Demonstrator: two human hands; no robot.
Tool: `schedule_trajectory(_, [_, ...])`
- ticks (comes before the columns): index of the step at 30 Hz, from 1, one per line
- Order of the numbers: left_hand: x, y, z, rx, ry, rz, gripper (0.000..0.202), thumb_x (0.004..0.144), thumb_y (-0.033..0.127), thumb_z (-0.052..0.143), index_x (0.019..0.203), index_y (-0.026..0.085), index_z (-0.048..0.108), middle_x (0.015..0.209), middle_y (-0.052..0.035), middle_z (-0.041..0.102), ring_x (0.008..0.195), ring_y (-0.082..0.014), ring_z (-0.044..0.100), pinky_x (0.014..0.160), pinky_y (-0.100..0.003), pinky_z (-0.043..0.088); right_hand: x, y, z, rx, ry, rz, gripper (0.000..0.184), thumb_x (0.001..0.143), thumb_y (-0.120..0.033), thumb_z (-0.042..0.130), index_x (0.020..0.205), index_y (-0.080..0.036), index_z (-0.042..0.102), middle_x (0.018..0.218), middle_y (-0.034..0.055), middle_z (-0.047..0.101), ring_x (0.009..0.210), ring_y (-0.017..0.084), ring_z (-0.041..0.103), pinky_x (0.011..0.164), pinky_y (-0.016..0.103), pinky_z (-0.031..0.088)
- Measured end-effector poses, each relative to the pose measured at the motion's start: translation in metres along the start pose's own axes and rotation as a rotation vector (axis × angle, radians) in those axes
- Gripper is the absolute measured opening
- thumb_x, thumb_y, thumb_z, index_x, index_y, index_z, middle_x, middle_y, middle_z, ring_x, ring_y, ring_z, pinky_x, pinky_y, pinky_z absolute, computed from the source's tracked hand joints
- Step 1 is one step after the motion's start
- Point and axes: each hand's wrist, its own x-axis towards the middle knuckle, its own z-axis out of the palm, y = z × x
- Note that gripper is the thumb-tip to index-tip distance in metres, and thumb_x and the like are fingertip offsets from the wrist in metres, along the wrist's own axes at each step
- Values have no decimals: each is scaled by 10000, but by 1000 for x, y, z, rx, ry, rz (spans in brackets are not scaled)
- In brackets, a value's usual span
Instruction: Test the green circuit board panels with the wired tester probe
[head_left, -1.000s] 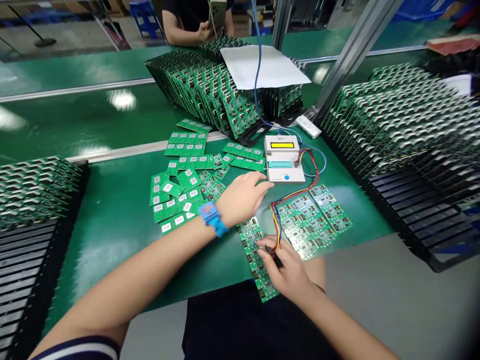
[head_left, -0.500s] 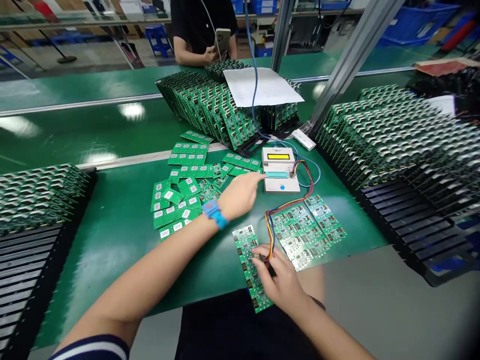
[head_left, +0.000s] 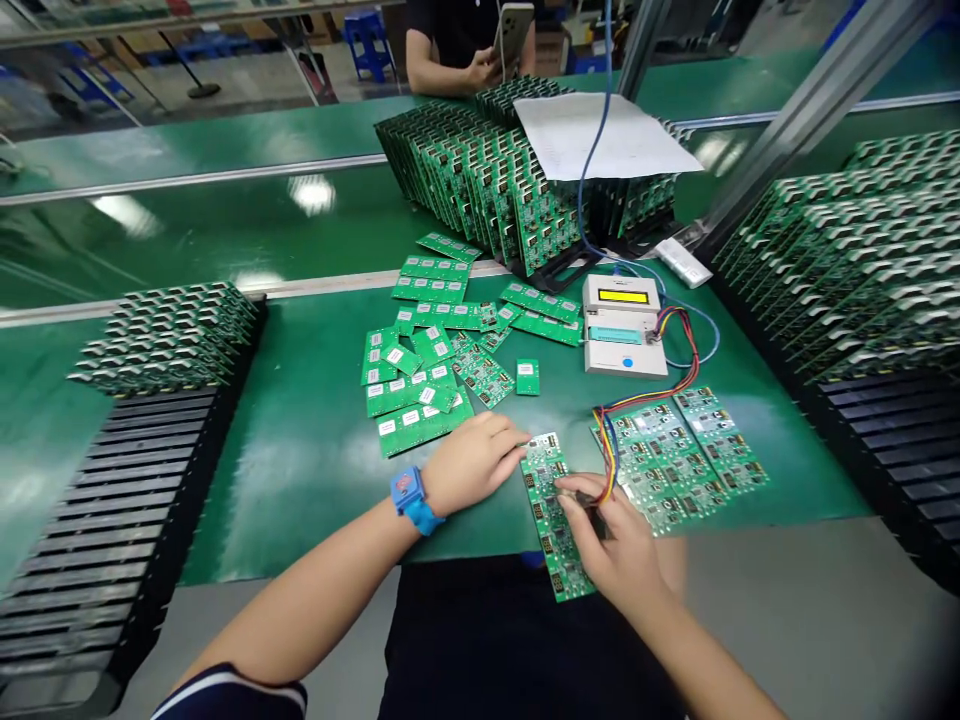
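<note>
A long green circuit board [head_left: 545, 500] with small black displays lies tilted at the front edge of the bench. My left hand [head_left: 476, 462], a blue watch strap at its wrist, has thumb and forefinger closed at the board's upper left corner. Over the board's middle, my right hand [head_left: 619, 535] pinches a connector, mostly hidden by the fingers, at the end of red, yellow and blue wires [head_left: 613, 455]. Those wires run to a white programmer box [head_left: 625, 357] with a yellow display and a teal socket. More circuit boards [head_left: 675, 455] lie flat to the right.
Loose boards with white labels [head_left: 416, 420] lie scattered at left. Racks of upright boards stand at the back [head_left: 480, 185], left [head_left: 172, 330] and right [head_left: 862, 260]. A paper sheet [head_left: 600, 135] tops the back rack. Across the bench a person [head_left: 457, 65] holds a phone.
My left hand has come back from the programmer's socket to the board's corner. My right hand stays on the connector at the board. The view has shifted, and a small single board shows beside the pile.
</note>
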Motion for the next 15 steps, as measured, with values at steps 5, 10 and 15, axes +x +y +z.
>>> schedule_trajectory(5, [-3,1,1,-7,-17,1,295,928,343,460,1145,169,561,972,-66,567,894,-189,501,818,-341,448,-2,1,1,4,-14,22,184,880,-145,510,1040,-205,578,947,67,614,882,182,607,719,280,526])
schedule_trajectory(10, [0,6,4,121,-118,27,438,939,397,401,1350,246,391,1001,-79,486,882,-208,459,802,-371,432,-2,1,1,14,-12,3,206,870,-104,520,1047,-198,568,952,61,603,910,168,590,792,276,501])
schedule_trajectory(15, [6,8,6,191,-146,33,407,947,333,382,1350,281,389,972,-72,450,863,-208,437,785,-368,414,0,0,1,50,-9,-23,232,871,-81,501,1065,-198,551,957,62,594,917,167,580,805,278,492])
